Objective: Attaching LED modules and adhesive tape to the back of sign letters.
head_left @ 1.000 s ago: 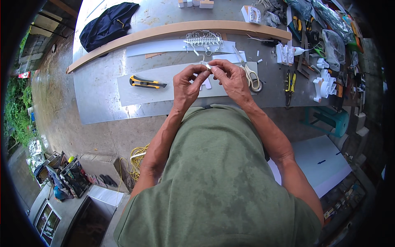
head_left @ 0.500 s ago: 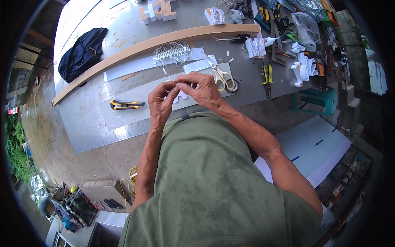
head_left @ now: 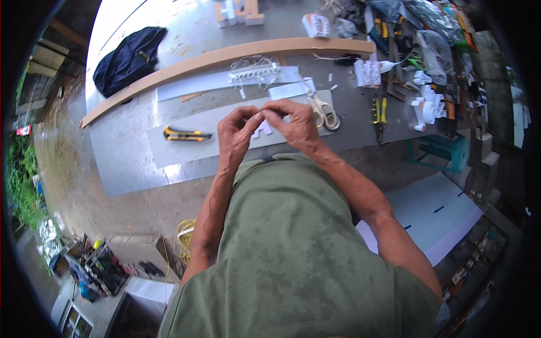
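Observation:
My left hand (head_left: 236, 130) and my right hand (head_left: 294, 125) meet fingertip to fingertip above the near part of the metal table. Both are closed in a pinch, and what they hold is too small or hidden to make out. Just beneath the fingers shows a small pale letter-like piece (head_left: 262, 131), partly covered by the hands, over a grey sheet (head_left: 194, 151). A yellow and black box cutter (head_left: 187, 134) lies on that sheet to the left. Scissors with cream handles (head_left: 326, 115) rest close to my right hand. Beyond the hands is a bundle of white LED modules with wires (head_left: 255, 70).
A long brown strip (head_left: 225, 53) crosses the table (head_left: 121, 169), with a dark cloth (head_left: 128, 61) behind its left part. Pliers (head_left: 379, 115), white letter shapes (head_left: 429, 106) and a plastic bag (head_left: 435, 50) crowd the right side. A teal stool (head_left: 445, 152) stands beside the table.
The whole view has shifted, so the table and its things sit farther right in the picture. My hands stay pinched together over the pale piece.

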Tool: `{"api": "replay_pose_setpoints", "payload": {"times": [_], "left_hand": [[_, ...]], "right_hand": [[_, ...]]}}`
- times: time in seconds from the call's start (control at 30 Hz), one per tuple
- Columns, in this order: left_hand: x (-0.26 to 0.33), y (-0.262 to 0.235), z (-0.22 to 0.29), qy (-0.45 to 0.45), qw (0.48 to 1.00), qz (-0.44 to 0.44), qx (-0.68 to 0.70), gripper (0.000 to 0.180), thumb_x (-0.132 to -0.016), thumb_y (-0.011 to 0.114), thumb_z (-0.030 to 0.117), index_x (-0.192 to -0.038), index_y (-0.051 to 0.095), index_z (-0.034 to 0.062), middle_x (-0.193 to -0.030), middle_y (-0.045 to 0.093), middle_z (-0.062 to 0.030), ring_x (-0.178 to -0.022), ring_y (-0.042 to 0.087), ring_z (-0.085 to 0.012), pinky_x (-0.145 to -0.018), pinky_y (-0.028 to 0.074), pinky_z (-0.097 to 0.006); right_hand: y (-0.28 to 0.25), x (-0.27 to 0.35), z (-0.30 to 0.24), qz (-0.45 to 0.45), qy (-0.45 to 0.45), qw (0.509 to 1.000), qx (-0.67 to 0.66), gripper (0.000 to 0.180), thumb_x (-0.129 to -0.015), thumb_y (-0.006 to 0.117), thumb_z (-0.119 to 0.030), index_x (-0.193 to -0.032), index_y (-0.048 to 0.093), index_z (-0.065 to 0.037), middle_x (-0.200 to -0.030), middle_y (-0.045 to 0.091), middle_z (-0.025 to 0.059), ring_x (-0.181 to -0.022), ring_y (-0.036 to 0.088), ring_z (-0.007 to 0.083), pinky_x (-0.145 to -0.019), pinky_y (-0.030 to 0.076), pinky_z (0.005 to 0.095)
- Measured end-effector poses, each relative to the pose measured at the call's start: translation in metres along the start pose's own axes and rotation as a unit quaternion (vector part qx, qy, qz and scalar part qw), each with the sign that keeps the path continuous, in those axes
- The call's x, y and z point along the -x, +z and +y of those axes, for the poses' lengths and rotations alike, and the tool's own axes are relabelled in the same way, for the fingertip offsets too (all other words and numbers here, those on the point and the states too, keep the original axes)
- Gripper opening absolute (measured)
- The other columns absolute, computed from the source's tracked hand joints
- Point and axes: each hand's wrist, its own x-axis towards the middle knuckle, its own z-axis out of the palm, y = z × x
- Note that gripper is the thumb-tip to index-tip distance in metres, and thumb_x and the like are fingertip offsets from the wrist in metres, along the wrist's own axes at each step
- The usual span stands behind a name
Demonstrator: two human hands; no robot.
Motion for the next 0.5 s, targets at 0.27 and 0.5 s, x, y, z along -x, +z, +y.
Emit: {"api": "replay_pose_setpoints", "payload": {"times": [0.27,0.5], "left_hand": [[0.0,-0.005,-0.001,-0.008,0.996,-0.016,0.085,0.018,-0.094,0.073,0.017,-0.098,0.072,-0.0006,-0.084,0.07,-0.003,-0.07,0.059,-0.0061,-0.06,0.045,-0.022],[-0.004,-0.011,-0.005,-0.017,0.996,-0.002,0.09,0.014,-0.092,0.069,0.012,-0.094,0.07,-0.0019,-0.082,0.069,-0.0062,-0.067,0.057,-0.009,-0.06,0.046,-0.024]], "right_hand": [[0.006,-0.003,-0.002,0.005,-0.168,0.97,0.174,0.009,-0.085,0.071,-0.006,-0.092,0.066,-0.005,-0.083,0.068,0.0097,-0.078,0.067,0.0287,-0.066,0.054,0.0399],[0.003,-0.008,-0.002,-0.029,-0.201,0.96,0.194,0.01,-0.085,0.071,-0.007,-0.092,0.065,-0.005,-0.083,0.067,0.0097,-0.078,0.067,0.029,-0.066,0.054,0.0407]]}}
